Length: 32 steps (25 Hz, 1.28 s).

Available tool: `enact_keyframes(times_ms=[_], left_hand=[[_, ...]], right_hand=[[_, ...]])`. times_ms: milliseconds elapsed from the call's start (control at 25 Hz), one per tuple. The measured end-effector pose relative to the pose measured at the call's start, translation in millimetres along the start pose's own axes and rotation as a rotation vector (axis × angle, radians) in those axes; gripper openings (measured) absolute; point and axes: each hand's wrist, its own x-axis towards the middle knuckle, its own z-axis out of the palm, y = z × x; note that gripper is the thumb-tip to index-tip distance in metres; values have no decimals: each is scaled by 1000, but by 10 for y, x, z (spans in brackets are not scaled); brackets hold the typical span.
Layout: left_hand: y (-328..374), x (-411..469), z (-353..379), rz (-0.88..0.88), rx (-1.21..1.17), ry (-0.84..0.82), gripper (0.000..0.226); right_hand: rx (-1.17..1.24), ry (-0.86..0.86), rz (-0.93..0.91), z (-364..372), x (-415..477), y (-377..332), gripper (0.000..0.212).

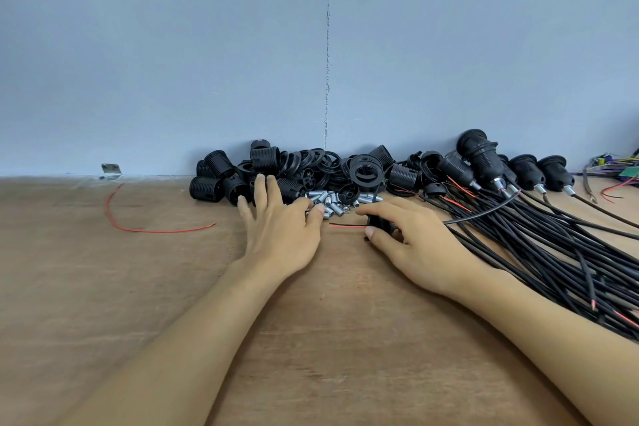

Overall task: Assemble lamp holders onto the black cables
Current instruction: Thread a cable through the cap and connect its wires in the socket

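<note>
Your right hand (422, 245) pinches a small black plastic cap (378, 221) between thumb and forefinger, and a thin red wire end (345, 225) projects from it to the left. Your left hand (280, 235) spreads three straight fingers over ribbed, cylindrical black lamp holder shells (262, 162). Its thumb and forefinger meet at the heap of short, shiny metal tubes (332, 201); you cannot tell whether they grip one. Smooth black cables (553, 245) fan across the right side, some ending in assembled holders (480, 156) by the wall. The matt brown wooden table (103, 287) also bears a loose red wire (138, 229) and a metal bracket (111, 170). Behind stands a plain blue-grey wall (173, 45) with a vertical seam (326, 79).
</note>
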Motion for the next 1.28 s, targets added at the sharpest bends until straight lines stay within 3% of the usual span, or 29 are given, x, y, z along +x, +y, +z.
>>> enact_keyframes(times_ms=[560, 720, 840, 1120, 1280], left_hand=[[-36, 6, -20, 126, -189, 208, 28], [9, -55, -41, 192, -304, 303, 29], [76, -124, -31, 267, -376, 338, 33], [238, -366, -19, 310, -477, 276, 39], [272, -395, -76, 230, -511, 190, 46]], right_hand=[[33, -7, 65, -27, -16, -34, 45], [-46, -59, 75, -50, -10, -28, 37], [-35, -37, 116, -55, -16, 19, 19], [26, 60, 133, -52, -16, 105, 25], [34, -32, 95, -79, -17, 105, 5]])
